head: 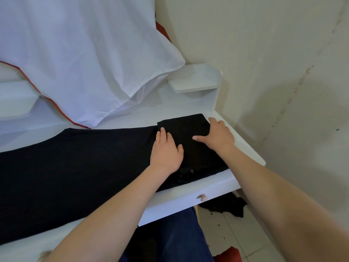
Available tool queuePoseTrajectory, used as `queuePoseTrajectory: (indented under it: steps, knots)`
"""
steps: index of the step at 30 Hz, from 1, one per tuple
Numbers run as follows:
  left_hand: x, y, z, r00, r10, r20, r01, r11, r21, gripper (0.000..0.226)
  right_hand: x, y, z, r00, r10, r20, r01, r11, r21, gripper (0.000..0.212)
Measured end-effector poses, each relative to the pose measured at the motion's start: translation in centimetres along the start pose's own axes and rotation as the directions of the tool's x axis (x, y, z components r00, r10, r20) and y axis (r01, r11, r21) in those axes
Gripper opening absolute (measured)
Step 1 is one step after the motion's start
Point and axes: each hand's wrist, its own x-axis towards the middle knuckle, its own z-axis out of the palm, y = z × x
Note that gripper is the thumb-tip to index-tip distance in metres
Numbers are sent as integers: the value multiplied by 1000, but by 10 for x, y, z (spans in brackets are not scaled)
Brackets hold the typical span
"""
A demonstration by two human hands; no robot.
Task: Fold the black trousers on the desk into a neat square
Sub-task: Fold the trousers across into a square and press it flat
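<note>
Both the left hand (pixel 166 150) and right hand (pixel 220 135) lay flat, fingers spread, pressing the first fold of the black trousers (pixel 75 167), which looked ready for folding over again.

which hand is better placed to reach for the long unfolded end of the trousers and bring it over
Left, probably. The left hand lies flat at the folded flap's left edge, nearest the long stretch of black trousers running left. The right hand presses the flap's far right corner, well placed to hold it down.

your black trousers (pixel 79 167) lie flat and stretched lengthwise across the white desk (pixel 188 193), their right end folded back into a doubled panel near the desk's right edge.
</note>
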Motion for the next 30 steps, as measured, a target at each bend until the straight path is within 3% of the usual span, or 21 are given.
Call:
queuePoseTrajectory:
  steps: [4,8,11,15,20,25,30]
  knots:
    - [-14,-5,0,998,-13,64,13,1000,2,79,13,7,-15,958,193,211,-219,970,107,85]
    - [-17,-5,4,998,-5,63,3,1000,27,80,18,6,-27,912,227,343,-329,903,277,69]
    - [-13,1,7,998,3,61,-6,999,36,79,19,2,-40,935,205,291,-287,917,277,74]
    - [-10,12,11,998,2,59,-3,1000,20,78,20,-6,-61,963,166,212,-218,942,256,56]
    - [-4,24,14,998,23,65,-21,999,-34,74,20,-11,-78,982,117,146,-145,970,196,51]
    - [6,50,23,983,87,159,-83,996,-32,63,19,-1,-101,992,114,45,-117,989,93,47]
    - [15,93,30,961,128,247,-82,978,-189,67,20,10,-130,990,137,-22,-137,990,16,45]
